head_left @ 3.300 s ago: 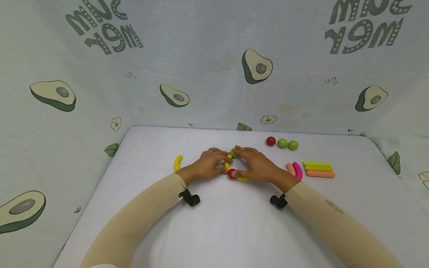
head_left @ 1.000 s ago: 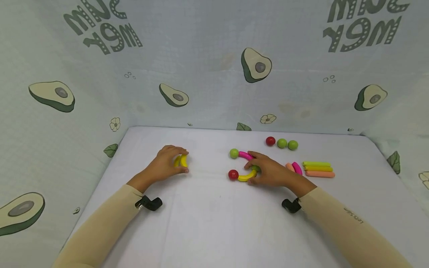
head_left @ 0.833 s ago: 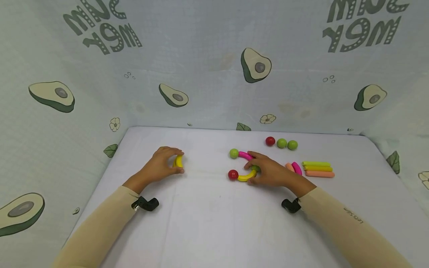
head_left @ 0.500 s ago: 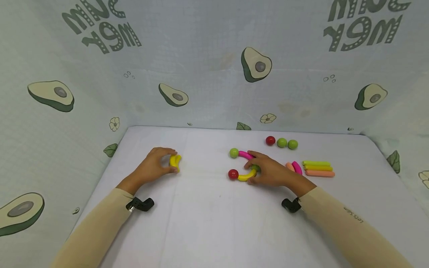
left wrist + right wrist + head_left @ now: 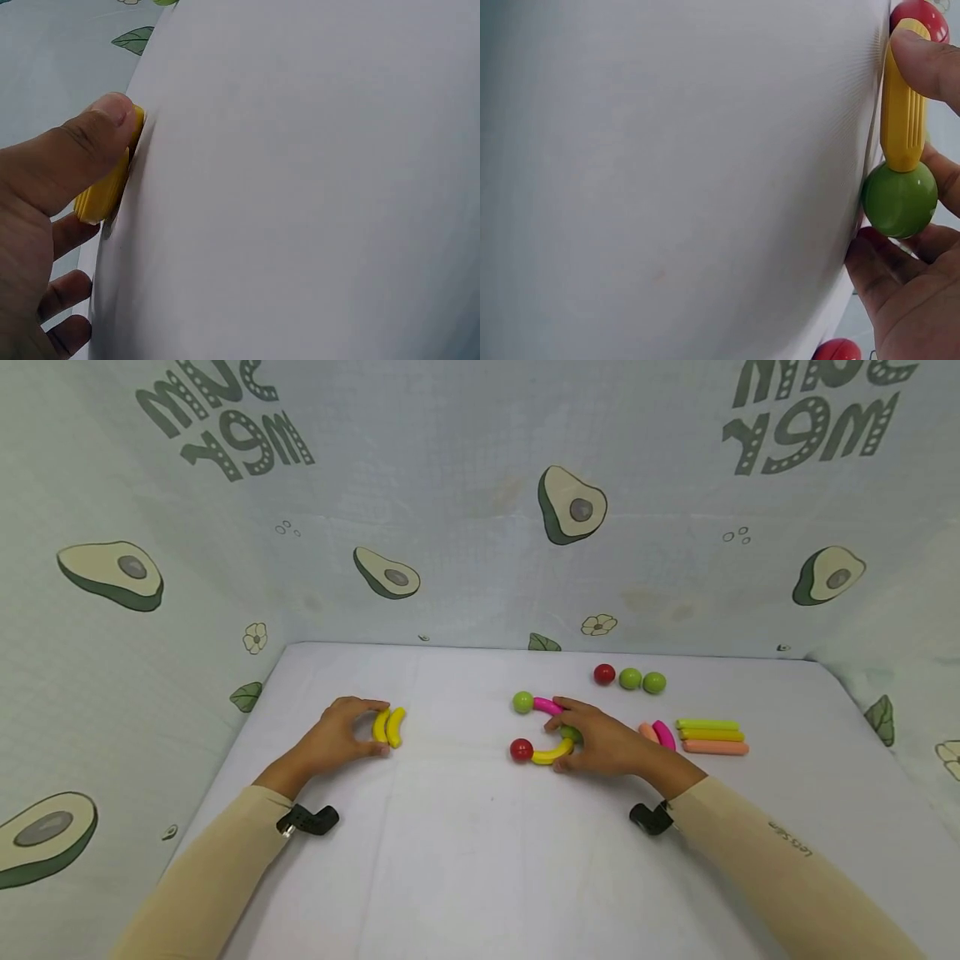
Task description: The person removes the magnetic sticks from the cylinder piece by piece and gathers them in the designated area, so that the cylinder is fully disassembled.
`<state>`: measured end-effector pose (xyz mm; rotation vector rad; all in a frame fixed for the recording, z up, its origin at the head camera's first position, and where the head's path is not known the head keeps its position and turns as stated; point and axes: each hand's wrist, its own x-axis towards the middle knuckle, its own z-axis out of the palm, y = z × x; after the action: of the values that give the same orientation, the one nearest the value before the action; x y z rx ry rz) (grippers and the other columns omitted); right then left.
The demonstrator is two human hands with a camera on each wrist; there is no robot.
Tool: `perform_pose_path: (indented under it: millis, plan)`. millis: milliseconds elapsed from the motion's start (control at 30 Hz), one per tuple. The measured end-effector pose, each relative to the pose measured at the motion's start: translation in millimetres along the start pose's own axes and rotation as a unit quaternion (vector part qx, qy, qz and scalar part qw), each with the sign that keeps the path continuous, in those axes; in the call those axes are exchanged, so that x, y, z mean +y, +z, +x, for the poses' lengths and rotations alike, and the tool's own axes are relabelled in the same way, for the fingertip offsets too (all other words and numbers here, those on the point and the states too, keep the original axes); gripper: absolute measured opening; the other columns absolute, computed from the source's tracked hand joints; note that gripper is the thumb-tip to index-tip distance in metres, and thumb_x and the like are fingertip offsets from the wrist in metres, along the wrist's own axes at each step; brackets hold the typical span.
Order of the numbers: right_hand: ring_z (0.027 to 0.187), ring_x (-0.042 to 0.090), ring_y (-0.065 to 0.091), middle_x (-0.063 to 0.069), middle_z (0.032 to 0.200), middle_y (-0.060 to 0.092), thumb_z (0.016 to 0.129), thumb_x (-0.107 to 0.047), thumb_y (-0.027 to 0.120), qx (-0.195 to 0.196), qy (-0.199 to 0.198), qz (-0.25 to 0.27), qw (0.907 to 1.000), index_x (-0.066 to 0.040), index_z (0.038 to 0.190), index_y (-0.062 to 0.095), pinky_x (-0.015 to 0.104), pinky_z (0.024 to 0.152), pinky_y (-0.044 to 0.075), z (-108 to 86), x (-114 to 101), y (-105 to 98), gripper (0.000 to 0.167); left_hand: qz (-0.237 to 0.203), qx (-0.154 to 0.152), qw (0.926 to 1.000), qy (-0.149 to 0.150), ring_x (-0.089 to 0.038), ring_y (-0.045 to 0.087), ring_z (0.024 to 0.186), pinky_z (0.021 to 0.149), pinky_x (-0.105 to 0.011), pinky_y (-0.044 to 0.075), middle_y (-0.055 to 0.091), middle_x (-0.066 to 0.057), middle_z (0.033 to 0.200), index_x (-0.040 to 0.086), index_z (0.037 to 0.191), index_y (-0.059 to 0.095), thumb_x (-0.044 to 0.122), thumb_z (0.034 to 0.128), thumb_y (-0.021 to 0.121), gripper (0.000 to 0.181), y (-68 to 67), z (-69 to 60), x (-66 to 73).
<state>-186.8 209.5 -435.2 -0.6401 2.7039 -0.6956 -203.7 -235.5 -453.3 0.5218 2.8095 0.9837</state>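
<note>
Two curved yellow sticks lie side by side on the white table. My left hand [image 5: 333,739] pinches the left curved yellow stick [image 5: 381,725] by its ends, thumb near and forefinger far; the other yellow stick [image 5: 396,727] is just right of it. My right hand [image 5: 600,745] grips an open ring of joined toy pieces: a green ball [image 5: 522,702], a pink curved stick [image 5: 547,705], a second green ball [image 5: 900,199], a yellow curved stick [image 5: 904,112] and a red ball [image 5: 521,750]. In the right wrist view its thumb presses the yellow stick; fingers partly hide the pink one.
A red ball [image 5: 604,674] and two green balls [image 5: 642,680] sit in a row at the back. Right of my right hand lie a peach curved stick [image 5: 648,732], a pink curved stick [image 5: 663,735] and straight sticks [image 5: 711,736]. A patterned cloth [image 5: 465,510] hangs behind.
My left hand has left the ring, carrying a yellow curved stick leftward to the other yellow one. The right hand has shifted right along the ring, then stayed still.
</note>
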Motion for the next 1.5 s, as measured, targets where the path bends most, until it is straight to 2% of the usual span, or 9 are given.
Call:
perform_pose_path:
  millis: [300, 400, 533, 667, 733, 967, 1100, 1267, 1500]
  plan:
    - [0.148, 0.04, 0.03, 0.015, 0.163, 0.032, 0.082, -0.026, 0.088, -0.016, -0.008, 0.004, 0.9998, -0.015, 0.135, 0.064, 0.058, 0.113, 0.035, 1.0, -2.0, -3.8, 0.06, 0.025, -0.015, 0.9996, -0.009, -0.042, 0.036, 0.138, 0.111, -0.064, 0.032, 0.054, -0.012, 0.145, 0.016, 0.148, 0.056, 0.034, 0.0775, 0.092, 0.081, 0.2, 0.1, 1.9]
    - [0.148, 0.038, 0.029, 0.013, 0.164, 0.031, 0.082, -0.026, 0.088, -0.025, -0.002, 0.001, 0.9997, -0.015, 0.146, 0.056, 0.057, 0.113, 0.035, 1.3, -3.1, -6.3, 0.072, 0.036, -0.01, 0.9992, 0.012, -0.041, 0.036, 0.139, 0.112, -0.062, 0.028, 0.052, -0.013, 0.147, 0.012, 0.15, 0.051, 0.036, 0.0808, 0.089, 0.082, -1.1, 1.4, 4.9]
    - [0.141, 0.037, 0.04, 0.015, 0.159, 0.038, 0.085, -0.033, 0.084, -0.015, 0.029, 0.006, 0.9994, -0.014, 0.155, 0.043, 0.057, 0.11, 0.04, 1.9, -5.9, -9.6, 0.083, 0.045, 0.022, 0.9977, 0.044, -0.038, 0.035, 0.141, 0.114, -0.06, 0.021, 0.052, -0.013, 0.148, 0.01, 0.15, 0.05, 0.037, 0.0862, 0.085, 0.078, 0.9, 5.7, 12.8]
    - [0.127, 0.033, 0.05, 0.017, 0.146, 0.049, 0.091, -0.038, 0.078, 0.018, 0.07, 0.019, 0.9972, -0.01, 0.153, 0.043, 0.055, 0.106, 0.044, 5.3, -7.6, -9.2, 0.076, 0.04, 0.045, 0.9955, 0.074, -0.037, 0.035, 0.141, 0.113, -0.059, 0.022, 0.053, -0.013, 0.146, 0.009, 0.147, 0.052, 0.037, 0.0894, 0.082, 0.071, 7.3, 12.0, 27.5]
    - [0.121, 0.032, 0.052, 0.016, 0.14, 0.053, 0.092, -0.034, 0.076, 0.032, 0.081, 0.02, 0.996, -0.007, 0.15, 0.047, 0.052, 0.105, 0.046, 7.8, -7.7, -8.1, 0.07, 0.041, 0.044, 0.9943, 0.088, -0.037, 0.036, 0.14, 0.112, -0.059, 0.023, 0.054, -0.012, 0.144, 0.009, 0.146, 0.053, 0.037, 0.0906, 0.08, 0.067, 12.3, 16.2, 36.3]
    - [0.12, 0.033, 0.052, 0.016, 0.135, 0.058, 0.094, -0.016, 0.073, 0.046, 0.062, 0.015, 0.9969, -0.006, 0.137, 0.06, 0.052, 0.107, 0.044, 13.6, -9.5, -6.1, 0.047, 0.056, 0.005, 0.9905, 0.126, -0.031, 0.041, 0.136, 0.112, -0.055, 0.028, 0.058, -0.006, 0.142, 0.011, 0.143, 0.057, 0.038, 0.0952, 0.075, 0.058, 36.1, 31.5, 61.5]
    - [0.119, 0.033, 0.054, 0.015, 0.136, 0.059, 0.094, -0.014, 0.073, 0.044, 0.057, 0.015, 0.9973, -0.008, 0.137, 0.062, 0.052, 0.106, 0.045, 15.9, -11.2, -5.0, 0.045, 0.064, -0.013, 0.9881, 0.14, -0.029, 0.045, 0.135, 0.113, -0.052, 0.031, 0.06, -0.005, 0.139, 0.011, 0.143, 0.058, 0.037, 0.0956, 0.074, 0.056, 50.6, 37.5, 75.8]
    - [0.113, 0.03, 0.056, 0.013, 0.134, 0.061, 0.094, -0.015, 0.073, 0.041, 0.069, 0.008, 0.9968, -0.012, 0.136, 0.063, 0.05, 0.101, 0.049, 17.4, -15.8, -4.9, 0.043, 0.078, -0.031, 0.9871, 0.136, -0.025, 0.049, 0.132, 0.113, -0.045, 0.034, 0.063, -0.002, 0.137, 0.013, 0.144, 0.058, 0.038, 0.0962, 0.073, 0.056, 71.5, 47.6, 93.4]
    - [0.114, 0.031, 0.056, 0.014, 0.136, 0.061, 0.094, -0.018, 0.074, 0.039, 0.076, -0.002, 0.9963, -0.014, 0.136, 0.066, 0.051, 0.099, 0.05, 19.7, -19.1, -4.3, 0.043, 0.101, -0.017, 0.9838, 0.147, -0.022, 0.056, 0.121, 0.105, -0.039, 0.043, 0.067, 0.002, 0.131, 0.019, 0.144, 0.059, 0.039, 0.0963, 0.073, 0.054, 97.0, 65.5, 110.0]
